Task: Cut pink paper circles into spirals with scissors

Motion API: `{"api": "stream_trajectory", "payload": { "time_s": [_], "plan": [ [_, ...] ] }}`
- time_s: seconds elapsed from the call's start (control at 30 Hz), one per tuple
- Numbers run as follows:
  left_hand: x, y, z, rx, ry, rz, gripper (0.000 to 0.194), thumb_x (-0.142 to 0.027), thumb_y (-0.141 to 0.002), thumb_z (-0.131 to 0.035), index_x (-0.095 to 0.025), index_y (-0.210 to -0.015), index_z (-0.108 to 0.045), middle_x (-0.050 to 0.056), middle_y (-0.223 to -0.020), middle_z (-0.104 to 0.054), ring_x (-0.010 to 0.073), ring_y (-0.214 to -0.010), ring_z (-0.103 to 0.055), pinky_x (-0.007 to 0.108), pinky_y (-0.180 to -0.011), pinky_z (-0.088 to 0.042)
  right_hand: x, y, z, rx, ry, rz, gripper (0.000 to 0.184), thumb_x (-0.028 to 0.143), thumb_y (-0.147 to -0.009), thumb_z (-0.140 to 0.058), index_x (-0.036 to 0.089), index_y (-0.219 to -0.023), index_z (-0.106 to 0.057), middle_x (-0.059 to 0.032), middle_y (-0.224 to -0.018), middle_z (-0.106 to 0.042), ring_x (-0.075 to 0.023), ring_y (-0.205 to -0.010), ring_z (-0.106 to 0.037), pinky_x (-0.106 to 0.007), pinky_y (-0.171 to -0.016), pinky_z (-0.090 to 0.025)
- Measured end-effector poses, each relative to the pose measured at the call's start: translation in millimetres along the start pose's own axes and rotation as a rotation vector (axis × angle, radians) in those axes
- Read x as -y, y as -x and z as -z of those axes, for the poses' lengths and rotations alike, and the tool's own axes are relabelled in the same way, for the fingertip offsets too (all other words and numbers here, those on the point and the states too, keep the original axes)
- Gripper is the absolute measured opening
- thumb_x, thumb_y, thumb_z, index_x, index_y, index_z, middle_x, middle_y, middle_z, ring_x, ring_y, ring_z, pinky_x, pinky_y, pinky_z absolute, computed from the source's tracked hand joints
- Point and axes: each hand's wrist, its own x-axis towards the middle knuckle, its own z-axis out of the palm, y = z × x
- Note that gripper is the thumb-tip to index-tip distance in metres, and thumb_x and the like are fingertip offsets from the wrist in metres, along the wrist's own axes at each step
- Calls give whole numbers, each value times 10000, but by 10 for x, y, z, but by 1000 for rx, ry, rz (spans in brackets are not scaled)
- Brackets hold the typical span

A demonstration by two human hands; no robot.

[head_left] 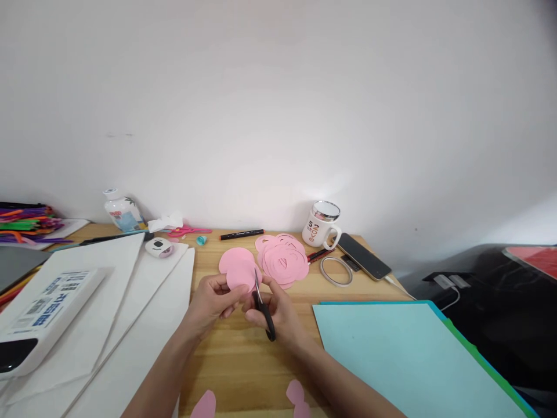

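My left hand (218, 298) pinches a round pink paper piece (238, 274) by its lower edge, a little above the wooden table. In my right hand (278, 310) is a pair of scissors (266, 313) with black handles, its blades pointing up at the right side of the paper. Behind the held paper lies another pink paper circle (237, 255), partly covered. A pile of cut pink paper circles (285, 261) rests just beyond my right hand. Smaller pink paper scraps (296, 392) lie near the front edge.
Light blue paper sheets (391, 342) lie at the right, white sheets (161, 325) and a white box (52, 313) at the left. Along the back are a white mug (319, 226), a phone (363, 255), a tape roll (336, 271), a black marker (241, 234) and a bottle (124, 212).
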Motion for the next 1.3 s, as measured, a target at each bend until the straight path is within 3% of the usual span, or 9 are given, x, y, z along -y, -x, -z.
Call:
{"api": "stream_trajectory", "payload": {
  "time_s": [0.33, 0.6, 1.3],
  "plan": [
    [29, -9, 31, 6, -7, -14, 216, -308, -615, -716, -127, -590, -600, -38, -463, -510, 46, -361, -349, 178, -363, -236, 3, 13, -8, -17, 10, -51, 635, 396, -547, -785, 222, -1031, -413, 81, -610, -463, -71, -475, -368, -185, -454, -285],
    [24, -5, 31, 6, -39, -2, 268, -382, -636, -699, -127, -637, -618, -42, -458, -490, 53, -361, -349, 185, -357, -233, -85, 12, 26, -21, 53, -29, 579, 333, -601, -750, 219, -1058, -414, 83, -596, -489, -71, -467, -404, -180, -441, -330],
    [-20, 10, 37, -17, 9, -40, 295, -377, -646, -696, -148, -545, -541, -47, -415, -491, 54, -345, -364, 193, -370, -258, -33, 29, 17, -29, 167, -36, 518, 360, -666, -649, 193, -1076, -382, 127, -428, -482, -71, -340, -406, -167, -361, -268]
  ]
}}
